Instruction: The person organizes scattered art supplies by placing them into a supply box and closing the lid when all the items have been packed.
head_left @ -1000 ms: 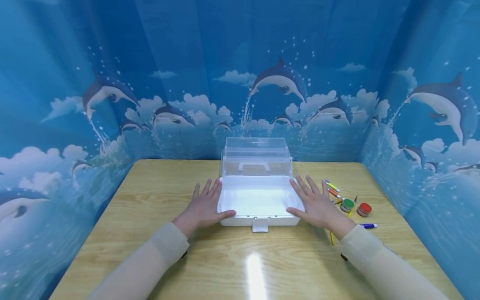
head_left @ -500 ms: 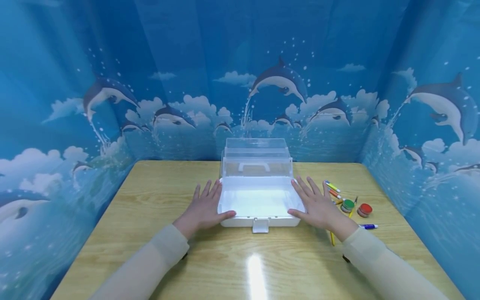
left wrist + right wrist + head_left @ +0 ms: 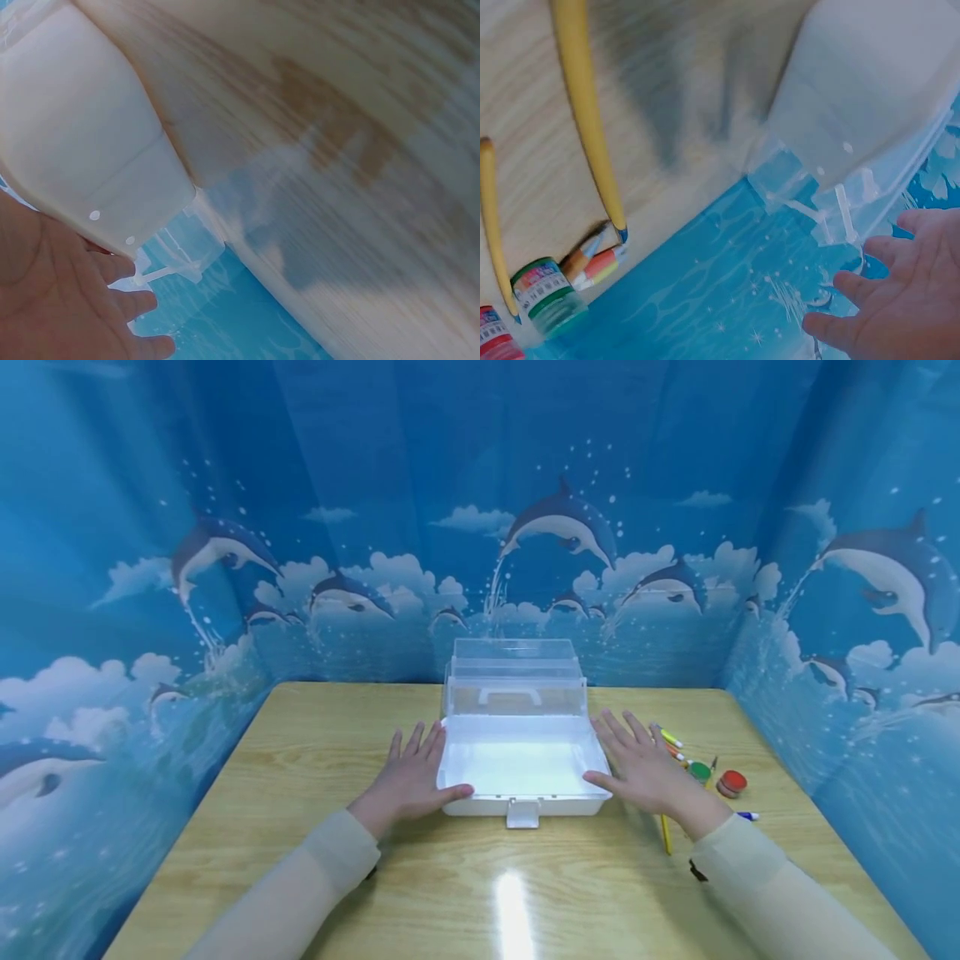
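Note:
A white plastic storage box (image 3: pixel 480 807) stands on the wooden table, its clear lid (image 3: pixel 517 668) swung up behind it. The inside shows bare and bright, and a latch (image 3: pixel 522 814) hangs at the front. My left hand (image 3: pixel 408 783) lies along the box's left side, fingers straight and spread, thumb over the front left corner. At the right side, my right hand (image 3: pixel 647 774) has its fingers extended, with the thumb overlapping the right rim. Both wrist views show the palms facing the box walls, fingers uncurled.
Right of the box lie a green-lidded jar (image 3: pixel 700 772), a red-lidded jar (image 3: pixel 732 783), a yellow marker (image 3: pixel 670 737), a blue pen (image 3: pixel 748 816) and a yellow-handled brush (image 3: pixel 666 833). A dolphin-print curtain (image 3: pixel 375 485) surrounds the table (image 3: pixel 300 752).
My right hand has shifted slightly to the right, its fingers now further off the box's right edge and covering more of the pens. My left hand stays in place.

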### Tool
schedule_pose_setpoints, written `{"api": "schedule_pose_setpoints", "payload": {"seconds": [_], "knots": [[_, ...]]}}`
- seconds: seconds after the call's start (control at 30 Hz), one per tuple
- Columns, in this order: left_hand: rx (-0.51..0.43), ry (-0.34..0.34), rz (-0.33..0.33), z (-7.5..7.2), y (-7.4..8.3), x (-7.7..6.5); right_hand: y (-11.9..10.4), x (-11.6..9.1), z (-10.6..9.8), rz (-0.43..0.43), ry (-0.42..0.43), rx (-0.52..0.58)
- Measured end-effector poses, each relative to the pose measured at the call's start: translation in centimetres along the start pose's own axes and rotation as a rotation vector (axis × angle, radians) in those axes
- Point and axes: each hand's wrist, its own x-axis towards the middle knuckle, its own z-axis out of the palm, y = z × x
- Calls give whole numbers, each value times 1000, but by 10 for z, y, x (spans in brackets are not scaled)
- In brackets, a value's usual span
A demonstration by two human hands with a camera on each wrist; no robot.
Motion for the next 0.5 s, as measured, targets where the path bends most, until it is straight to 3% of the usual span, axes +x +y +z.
{"api": "schedule_pose_setpoints", "payload": {"seconds": [0.5], "knots": [[-7,-9,-21,0,1,1,13,-10,-18,30,6,108]]}}
